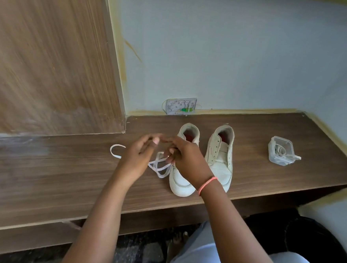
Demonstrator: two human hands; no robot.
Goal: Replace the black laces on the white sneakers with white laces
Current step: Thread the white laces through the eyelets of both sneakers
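White laces (159,165) trail in loops across a wooden counter (63,164) as a person works over a pair of white sneakers (220,155) standing side by side near the middle of the counter, heels toward the back edge. Seen from the head camera, the left hand (138,151) and right hand (184,154) meet above the left-hand sneaker (180,185), fingers curled and apparently pinching the lace; the exact grip is blurred. No black laces are visible, and the right-hand sneaker's eyelets sit bare, suggesting removal is done and relacing has barely begun. A clear plastic box (281,150) toward the counter's right end holds what looks like another coiled lace.
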